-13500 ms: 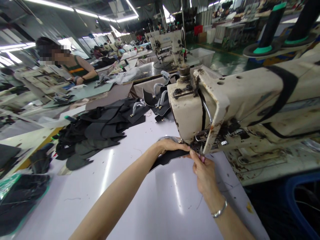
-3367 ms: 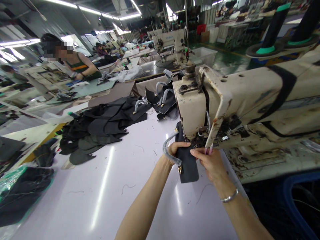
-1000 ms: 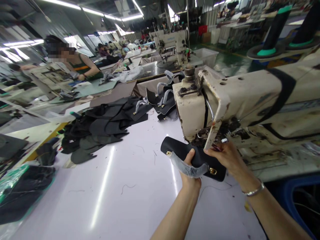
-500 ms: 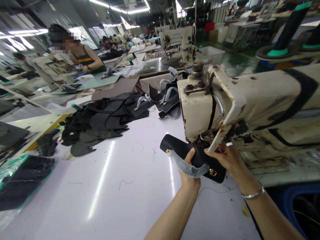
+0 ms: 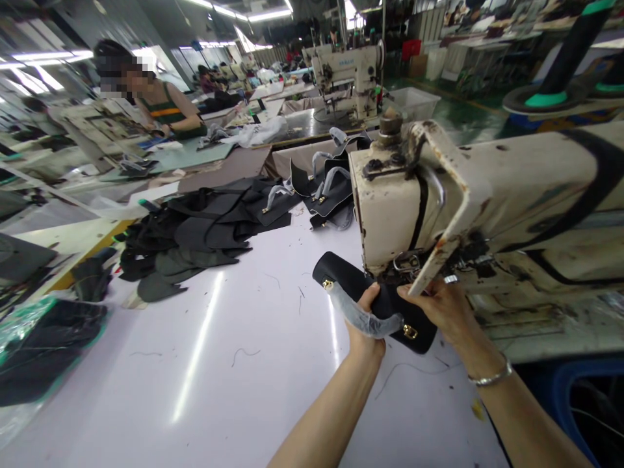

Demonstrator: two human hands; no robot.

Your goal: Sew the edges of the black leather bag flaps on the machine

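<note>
The white table fills the view from 6 to 9 o'clock, and the sewing machine stands at 3 o'clock; if its needle runs while fingers are this near, a fingertip could be caught. At 9 o'clock sprawls a pile of dark pieces, well apart from the hands and likely no hindrance. The black piece lies at 4 o'clock, its length running from 10 to 4, its far edge close below the machine's head; should it swing there, it could snag or mark on the metal. The left hand, at its 6 o'clock, is clamped on it, thumb on top and fingers hidden beneath; an uneven squeeze may crease it. The right hand sits curled at 3 o'clock from it, beside the machine's bar; whether it pinches the edge I cannot tell. The film-wrapped handle loops toward 7 o'clock over the left hand and could hook it, tugging the piece askew. The gold fittings might scratch if knocked. A loose thread at 5 o'clock could cling to the underside.
</note>
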